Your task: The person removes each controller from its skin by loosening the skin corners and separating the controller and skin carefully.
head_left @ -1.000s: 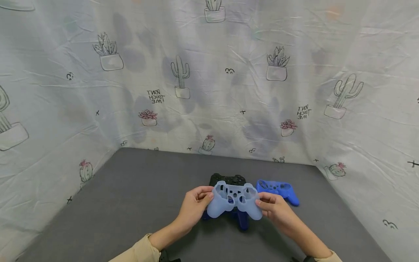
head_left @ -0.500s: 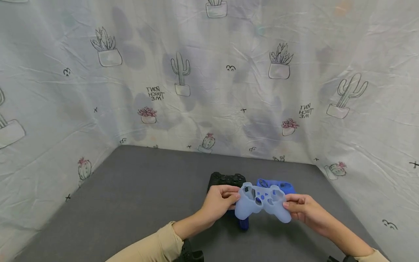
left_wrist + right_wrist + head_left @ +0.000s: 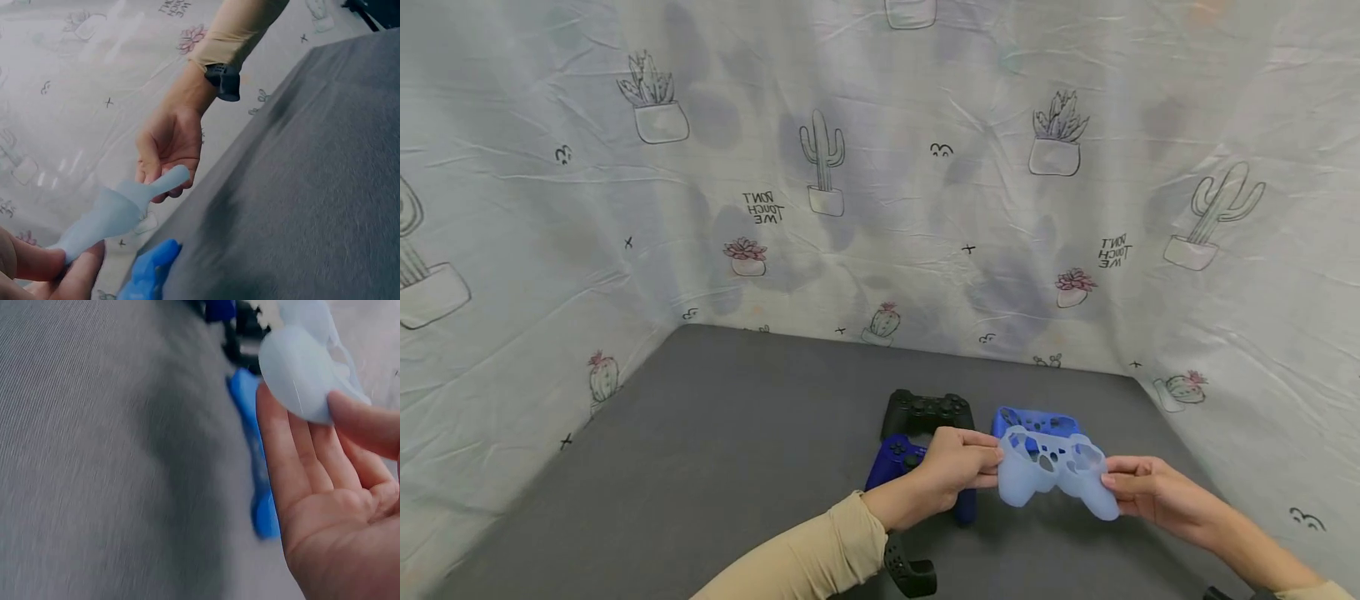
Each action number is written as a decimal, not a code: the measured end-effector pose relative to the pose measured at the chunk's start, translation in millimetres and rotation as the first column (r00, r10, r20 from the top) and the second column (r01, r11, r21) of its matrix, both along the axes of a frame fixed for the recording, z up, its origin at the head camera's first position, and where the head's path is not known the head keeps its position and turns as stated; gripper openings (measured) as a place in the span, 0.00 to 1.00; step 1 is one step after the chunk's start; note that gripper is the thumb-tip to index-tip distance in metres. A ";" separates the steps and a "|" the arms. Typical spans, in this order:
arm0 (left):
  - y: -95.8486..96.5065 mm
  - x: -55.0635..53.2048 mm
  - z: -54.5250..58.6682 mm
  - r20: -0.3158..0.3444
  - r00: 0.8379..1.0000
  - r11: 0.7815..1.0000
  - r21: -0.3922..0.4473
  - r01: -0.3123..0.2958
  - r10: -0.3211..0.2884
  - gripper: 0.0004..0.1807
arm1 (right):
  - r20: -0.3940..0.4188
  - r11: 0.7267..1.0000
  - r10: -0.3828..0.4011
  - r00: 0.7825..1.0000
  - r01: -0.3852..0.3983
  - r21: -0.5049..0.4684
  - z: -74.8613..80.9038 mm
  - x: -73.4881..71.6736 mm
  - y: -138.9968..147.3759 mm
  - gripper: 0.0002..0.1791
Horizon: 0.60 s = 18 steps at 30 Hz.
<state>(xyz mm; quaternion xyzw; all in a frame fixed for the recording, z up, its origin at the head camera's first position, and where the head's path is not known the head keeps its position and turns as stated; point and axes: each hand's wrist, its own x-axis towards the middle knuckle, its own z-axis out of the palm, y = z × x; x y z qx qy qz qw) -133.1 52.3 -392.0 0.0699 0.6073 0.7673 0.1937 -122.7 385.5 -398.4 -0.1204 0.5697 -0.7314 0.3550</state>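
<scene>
A pale translucent controller cover (image 3: 1026, 477) is held up above the table, its button holes showing in the head view. My left hand (image 3: 951, 468) pinches its left end between thumb and fingers. The right end is pinched by my right hand (image 3: 1165, 498), and the right wrist view shows the thumb on the cover's rounded grip (image 3: 297, 375). Just behind it lies a bright blue controller cover (image 3: 1037, 421), partly hidden. To the left, a dark blue controller (image 3: 895, 458) is partly covered by my left hand, with a black controller (image 3: 928, 412) behind it.
The grey table (image 3: 760, 433) stretches out to the left and in front. A pale cactus-print curtain (image 3: 880, 183) surrounds it at the back and both sides. A black band (image 3: 910, 571) sits on my left wrist.
Both hands have carried the pale cover to the right, from over the dark blue controller to in front of the bright blue cover. The dark blue controller's left part has come into view.
</scene>
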 end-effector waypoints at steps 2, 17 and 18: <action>7.3 2.3 -0.5 0.038 0.999 1.000 0.000 -0.002 0.002 0.10 | 0.017 1.000 0.027 0.999 -0.027 -0.015 -2.3 0.9 6.6 0.22; 56.1 22.8 -17.8 0.179 0.962 0.978 -0.071 -0.194 0.204 0.09 | 0.078 0.989 0.143 0.987 -0.145 0.018 -17.9 -7.0 31.9 0.22; 57.4 23.9 -19.9 0.177 0.960 0.975 -0.093 -0.203 0.217 0.09 | 0.075 0.988 0.152 0.986 -0.153 0.017 -18.8 -7.3 32.0 0.23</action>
